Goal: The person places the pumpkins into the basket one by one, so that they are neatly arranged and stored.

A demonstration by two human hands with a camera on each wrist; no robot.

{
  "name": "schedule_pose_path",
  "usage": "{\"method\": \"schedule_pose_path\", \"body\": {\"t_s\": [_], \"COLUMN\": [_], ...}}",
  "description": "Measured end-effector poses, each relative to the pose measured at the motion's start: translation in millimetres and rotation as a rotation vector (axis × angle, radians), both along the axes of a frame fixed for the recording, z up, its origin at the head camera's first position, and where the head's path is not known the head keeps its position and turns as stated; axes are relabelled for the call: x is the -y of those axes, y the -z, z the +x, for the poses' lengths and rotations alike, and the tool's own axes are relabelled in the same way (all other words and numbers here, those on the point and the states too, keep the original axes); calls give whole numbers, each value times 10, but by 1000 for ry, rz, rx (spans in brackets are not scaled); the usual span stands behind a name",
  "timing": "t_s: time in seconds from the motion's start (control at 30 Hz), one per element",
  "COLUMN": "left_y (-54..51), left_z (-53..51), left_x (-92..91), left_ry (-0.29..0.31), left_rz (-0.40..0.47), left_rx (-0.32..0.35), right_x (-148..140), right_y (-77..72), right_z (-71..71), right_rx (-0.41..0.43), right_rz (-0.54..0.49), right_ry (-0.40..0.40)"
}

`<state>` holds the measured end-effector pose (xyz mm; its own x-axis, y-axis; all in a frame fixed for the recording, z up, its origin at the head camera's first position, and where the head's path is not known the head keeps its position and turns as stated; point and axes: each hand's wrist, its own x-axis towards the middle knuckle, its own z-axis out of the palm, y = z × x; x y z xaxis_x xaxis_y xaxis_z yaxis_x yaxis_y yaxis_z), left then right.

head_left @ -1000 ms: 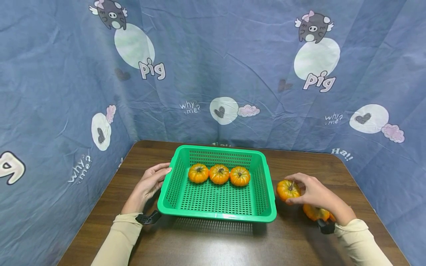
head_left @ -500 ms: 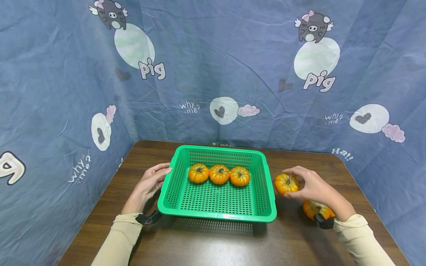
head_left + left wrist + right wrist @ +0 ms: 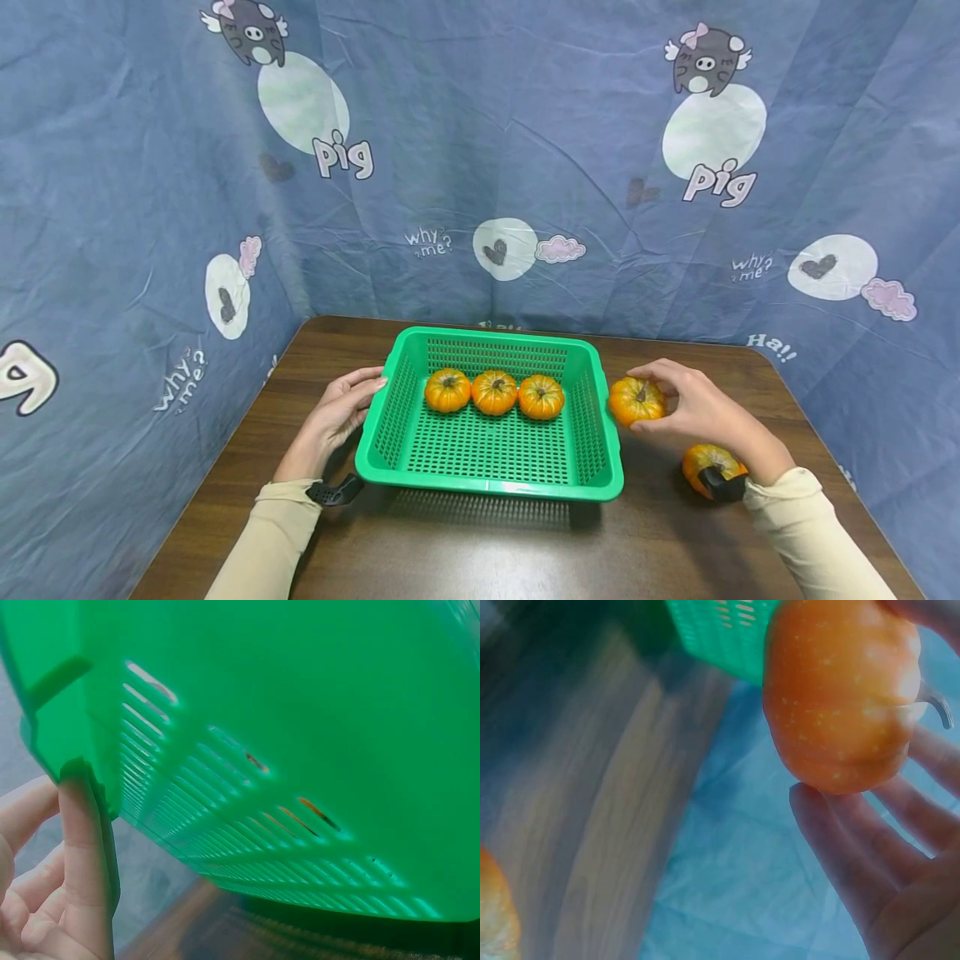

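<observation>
The basket (image 3: pixel 487 487) is plastic, the table (image 3: pixel 480 562) glossy wood, the backdrop (image 3: pixel 495 117) creased cloth, the pumpkins (image 3: pixel 494 395) probably smooth.

At twelve o'clock I face a creased blue cartoon-print cloth (image 3: pixel 427 100), with a grey winged pig (image 3: pixel 253 37) between ten and eleven and a pink cloud print (image 3: pixel 888 300) at three; my wood-grain tabletop (image 3: pixel 450 554) spreads at six.

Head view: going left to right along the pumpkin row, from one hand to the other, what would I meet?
Left hand, basket's left wall, left pumpkin, middle pumpkin, right pumpkin, basket's right wall, held pumpkin, right hand.
</observation>
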<state>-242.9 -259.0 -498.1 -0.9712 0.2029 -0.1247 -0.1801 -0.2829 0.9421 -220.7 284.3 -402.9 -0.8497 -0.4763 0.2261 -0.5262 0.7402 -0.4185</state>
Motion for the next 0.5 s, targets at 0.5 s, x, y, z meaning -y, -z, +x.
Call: {"method": "schedule_pose_path", "body": {"t_s": [0.5], "left_y": [-7], "left_z": [-1], "left_x": [-4], "left_ry": [-8], "left_rz": [10], "left_rx": [15], "right_x": [238], "right_y": [-102], "right_z": [-30], "right_rx": [1], "right_rz": [-11], "right_ry": [-59]}}
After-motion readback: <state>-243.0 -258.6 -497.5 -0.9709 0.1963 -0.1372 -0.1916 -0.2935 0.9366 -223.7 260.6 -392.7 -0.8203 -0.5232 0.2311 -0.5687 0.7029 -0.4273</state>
